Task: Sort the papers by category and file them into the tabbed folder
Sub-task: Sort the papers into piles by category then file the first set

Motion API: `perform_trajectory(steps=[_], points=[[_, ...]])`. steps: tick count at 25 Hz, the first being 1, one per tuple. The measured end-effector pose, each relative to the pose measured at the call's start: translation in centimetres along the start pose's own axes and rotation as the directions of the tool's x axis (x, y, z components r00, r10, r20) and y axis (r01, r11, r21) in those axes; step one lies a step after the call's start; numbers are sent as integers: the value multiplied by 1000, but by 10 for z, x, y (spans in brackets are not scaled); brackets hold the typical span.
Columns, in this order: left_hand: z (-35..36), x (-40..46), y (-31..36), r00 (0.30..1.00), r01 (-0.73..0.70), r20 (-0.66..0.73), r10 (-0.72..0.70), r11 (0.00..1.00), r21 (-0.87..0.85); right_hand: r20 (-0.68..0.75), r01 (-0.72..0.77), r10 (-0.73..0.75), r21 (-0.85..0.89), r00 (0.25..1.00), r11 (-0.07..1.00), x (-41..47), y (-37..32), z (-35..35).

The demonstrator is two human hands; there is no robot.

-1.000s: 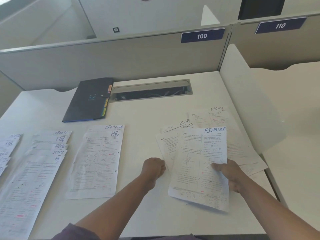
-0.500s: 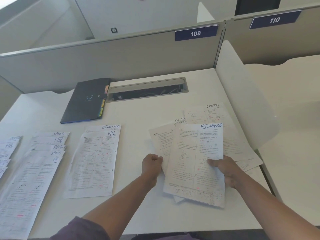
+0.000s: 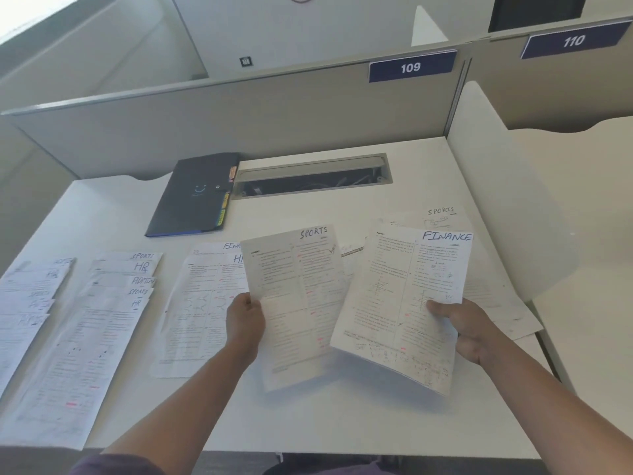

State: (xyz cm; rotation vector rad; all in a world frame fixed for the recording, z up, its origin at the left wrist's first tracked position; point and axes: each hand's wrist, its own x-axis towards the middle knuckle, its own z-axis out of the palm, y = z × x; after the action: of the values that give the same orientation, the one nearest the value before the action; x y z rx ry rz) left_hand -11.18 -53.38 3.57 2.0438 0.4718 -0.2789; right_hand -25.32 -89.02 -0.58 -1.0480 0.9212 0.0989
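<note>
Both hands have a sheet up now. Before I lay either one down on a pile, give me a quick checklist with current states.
1. SPORTS sheet gripped by left hand: ok.
2. FINANCE sheet gripped by right hand: ok.
3. Both headings readable: ok.
4. Piles on the desk sorted by one category: not ok; the fanned pile shows SPORTS, HR and ADMIN together.
5. A FINANCE target exists: ok; the middle pile has a sheet headed FINA under one headed H, rest hidden.
6. Tabbed folder open for filing: not ok, it lies closed.
</note>
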Motion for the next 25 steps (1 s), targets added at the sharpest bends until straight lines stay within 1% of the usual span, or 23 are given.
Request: perform_trajectory(steps=[4,8,13,19,23,25], points=[[-53,20,-16,999,12,-53,-7,997,80,64,-11,13,-29,998,1000,0,3,33],[-101,45,-37,992,29,-129,-16,995,94,111,-54,65,-98,992,994,0,6,77],[-142,76,-54,985,-1,-171,38,977,212,154,-34,56,-146,986,989,4,19,132],[-170,115,-70,993,-3,-107,40,945,327,136,-38,65,-196,989,980,8,36,170],[-173,132,-80,998,12,-69,15,927,375,99,-39,58,-186,993,982,8,42,182],[-172,134,-84,997,3,-70,26,925,381,90,-42,58,-172,994,984,8,45,183]])
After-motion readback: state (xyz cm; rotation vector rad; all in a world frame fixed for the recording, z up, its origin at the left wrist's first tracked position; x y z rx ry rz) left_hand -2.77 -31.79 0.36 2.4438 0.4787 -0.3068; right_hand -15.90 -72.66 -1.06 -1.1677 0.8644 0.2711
